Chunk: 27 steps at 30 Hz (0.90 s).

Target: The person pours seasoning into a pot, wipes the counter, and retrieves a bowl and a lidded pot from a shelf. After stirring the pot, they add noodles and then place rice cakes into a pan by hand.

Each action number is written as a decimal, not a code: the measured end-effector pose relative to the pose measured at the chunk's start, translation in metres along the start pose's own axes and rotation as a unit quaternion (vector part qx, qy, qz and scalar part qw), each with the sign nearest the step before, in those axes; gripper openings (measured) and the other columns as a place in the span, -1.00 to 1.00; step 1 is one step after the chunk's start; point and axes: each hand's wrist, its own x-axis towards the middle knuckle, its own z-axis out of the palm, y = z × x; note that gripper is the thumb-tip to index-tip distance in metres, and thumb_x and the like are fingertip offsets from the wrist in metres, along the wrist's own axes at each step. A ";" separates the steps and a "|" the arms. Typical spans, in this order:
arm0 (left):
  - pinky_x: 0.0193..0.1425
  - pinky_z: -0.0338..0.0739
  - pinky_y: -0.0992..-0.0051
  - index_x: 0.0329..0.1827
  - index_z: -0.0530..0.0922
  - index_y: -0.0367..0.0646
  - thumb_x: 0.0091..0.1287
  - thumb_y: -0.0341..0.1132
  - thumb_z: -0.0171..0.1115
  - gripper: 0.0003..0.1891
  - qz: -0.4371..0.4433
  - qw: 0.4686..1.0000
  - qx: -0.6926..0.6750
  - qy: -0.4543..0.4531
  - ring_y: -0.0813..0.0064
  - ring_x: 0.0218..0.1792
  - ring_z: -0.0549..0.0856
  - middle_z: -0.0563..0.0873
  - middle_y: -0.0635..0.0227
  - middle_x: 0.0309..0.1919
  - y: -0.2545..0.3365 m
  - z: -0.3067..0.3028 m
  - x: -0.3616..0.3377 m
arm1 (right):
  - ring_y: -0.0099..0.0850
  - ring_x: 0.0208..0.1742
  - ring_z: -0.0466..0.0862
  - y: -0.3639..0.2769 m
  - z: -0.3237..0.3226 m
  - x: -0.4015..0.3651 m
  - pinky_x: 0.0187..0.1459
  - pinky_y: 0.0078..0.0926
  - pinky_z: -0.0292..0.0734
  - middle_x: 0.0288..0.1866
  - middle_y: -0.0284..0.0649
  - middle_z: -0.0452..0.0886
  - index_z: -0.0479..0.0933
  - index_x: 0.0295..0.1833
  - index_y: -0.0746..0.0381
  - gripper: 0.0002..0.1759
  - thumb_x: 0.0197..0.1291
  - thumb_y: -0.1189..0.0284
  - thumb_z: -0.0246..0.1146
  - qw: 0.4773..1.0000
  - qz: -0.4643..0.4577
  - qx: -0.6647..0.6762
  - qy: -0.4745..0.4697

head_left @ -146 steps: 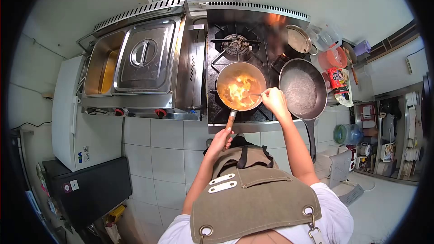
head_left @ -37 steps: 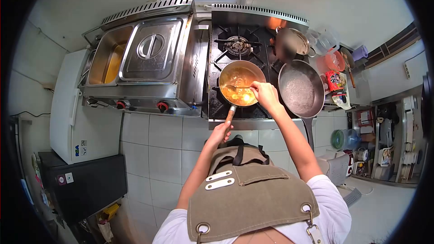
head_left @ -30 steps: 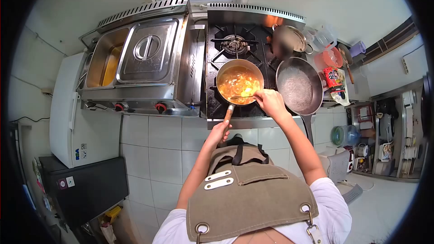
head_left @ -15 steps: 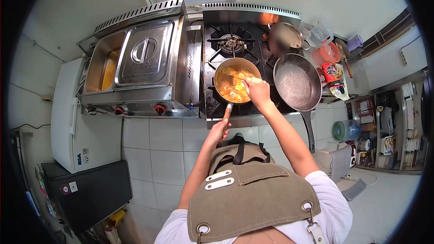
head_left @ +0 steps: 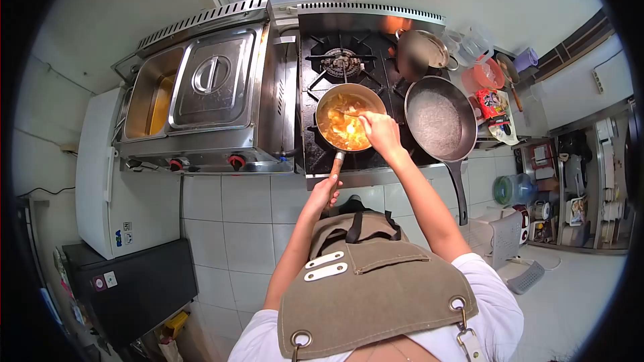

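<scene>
A small pan (head_left: pixel 325 100) with orange sauce and pieces of food sits on the front left burner of the gas stove (head_left: pixel 315 154). My left hand (head_left: pixel 327 191) grips the pan's wooden handle (head_left: pixel 335 163) at the stove's front edge. My right hand (head_left: pixel 380 131) is over the pan's right side, holding a metal spoon (head_left: pixel 347 113) whose tip is in the sauce.
A large dark frying pan (head_left: pixel 436 121) sits right of the small pan, its handle pointing toward me. A small pot (head_left: pixel 419 53) stands at the back right. A steel fryer with a lidded well (head_left: pixel 211 80) is left of the stove. Containers and packets (head_left: pixel 493 90) crowd the right counter.
My right hand has swept the spoon around inside the pan, from the right rim to the upper middle. The flames seen earlier in the pan are gone. My left hand stays on the handle.
</scene>
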 end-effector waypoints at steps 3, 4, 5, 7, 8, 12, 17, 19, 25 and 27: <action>-0.62 0.20 0.71 -0.15 0.45 -0.17 0.37 0.04 -0.03 -0.60 -0.004 1.000 -0.002 -0.002 0.75 -0.66 0.33 0.39 0.55 -0.60 -0.001 -0.001 0.001 | -0.13 -0.34 0.63 -0.007 -0.002 -0.009 -0.31 -0.24 0.52 -0.41 -0.09 0.62 0.60 -0.27 0.19 -0.82 0.18 0.34 0.15 0.999 -0.039 0.025 -0.022; -0.62 0.20 0.71 -0.15 0.45 -0.17 0.37 0.04 -0.02 -0.60 -0.005 1.000 -0.005 -0.001 0.75 -0.67 0.33 0.39 0.55 -0.60 -0.001 -0.002 0.001 | -0.15 -0.36 0.63 -0.010 -0.006 -0.012 -0.33 -0.24 0.51 -0.44 -0.10 0.61 0.60 -0.28 0.19 -0.83 0.17 0.35 0.16 0.998 -0.056 0.022 -0.018; -0.62 0.21 0.71 -0.15 0.45 -0.17 0.37 0.04 -0.02 -0.60 -0.006 1.000 -0.007 0.001 0.75 -0.67 0.33 0.39 0.55 -0.60 -0.002 -0.002 0.001 | -0.15 -0.36 0.63 -0.013 -0.011 -0.016 -0.33 -0.24 0.51 -0.44 -0.10 0.61 0.60 -0.28 0.19 -0.83 0.17 0.35 0.16 0.998 -0.054 0.021 -0.018; -0.63 0.21 0.72 -0.15 0.45 -0.17 0.37 0.04 -0.02 -0.60 -0.007 1.000 -0.006 -0.001 0.75 -0.67 0.33 0.39 0.54 -0.60 0.000 -0.001 0.000 | -0.18 -0.38 0.63 -0.016 -0.019 -0.023 -0.35 -0.27 0.52 -0.44 -0.11 0.61 0.60 -0.29 0.19 -0.83 0.15 0.34 0.18 0.998 -0.049 0.005 -0.047; -0.63 0.21 0.71 -0.15 0.45 -0.17 0.37 0.04 -0.02 -0.60 -0.008 1.000 -0.006 0.000 0.75 -0.67 0.33 0.39 0.54 -0.60 0.002 0.000 -0.002 | -0.20 -0.40 0.63 -0.013 -0.018 -0.028 -0.37 -0.29 0.52 -0.44 -0.13 0.61 0.60 -0.30 0.19 -0.84 0.13 0.33 0.20 0.997 -0.056 -0.009 -0.045; -0.63 0.21 0.71 -0.15 0.45 -0.18 0.37 0.04 -0.02 -0.60 -0.009 1.000 -0.011 -0.006 0.74 -0.67 0.33 0.40 0.54 -0.60 0.002 -0.001 -0.001 | -0.23 -0.41 0.64 -0.007 -0.034 -0.044 -0.38 -0.31 0.54 -0.45 -0.17 0.61 0.61 -0.31 0.17 -0.83 0.13 0.32 0.19 0.995 -0.097 0.000 -0.039; -0.63 0.20 0.71 -0.15 0.45 -0.17 0.37 0.06 -0.03 -0.59 -0.013 1.000 -0.007 -0.005 0.75 -0.67 0.33 0.40 0.54 -0.60 0.003 -0.001 -0.001 | -0.27 -0.42 0.63 -0.007 -0.075 -0.054 -0.40 -0.34 0.53 -0.40 -0.23 0.60 0.61 -0.26 0.14 -0.86 0.09 0.34 0.24 0.994 -0.070 -0.038 -0.076; -0.62 0.20 0.72 -0.15 0.45 -0.16 0.37 0.06 -0.03 -0.59 -0.016 1.000 0.001 0.001 0.75 -0.67 0.33 0.40 0.54 -0.59 0.004 0.000 -0.002 | -0.24 -0.42 0.62 -0.001 -0.082 -0.057 -0.40 -0.31 0.51 -0.41 -0.21 0.58 0.60 -0.25 0.15 -0.86 0.11 0.35 0.22 0.999 -0.031 0.006 -0.032; -0.64 0.20 0.70 -0.19 0.45 -0.12 0.37 0.08 -0.02 -0.60 -0.013 1.000 -0.004 0.001 0.75 -0.68 0.33 0.39 0.56 -0.61 0.004 0.000 -0.002 | -0.23 -0.38 0.64 0.005 -0.093 -0.047 -0.35 -0.38 0.51 -0.35 -0.12 0.63 0.58 -0.13 0.22 -0.81 0.19 0.44 0.15 0.987 0.073 0.129 0.064; -0.64 0.20 0.71 -0.20 0.45 -0.12 0.37 0.08 -0.02 -0.59 -0.013 1.000 -0.003 0.000 0.75 -0.68 0.33 0.40 0.56 -0.61 0.002 -0.001 -0.001 | -0.26 -0.39 0.65 0.007 -0.088 -0.045 -0.35 -0.40 0.51 -0.37 -0.11 0.63 0.59 -0.13 0.23 -0.82 0.20 0.45 0.14 0.981 0.096 0.150 0.072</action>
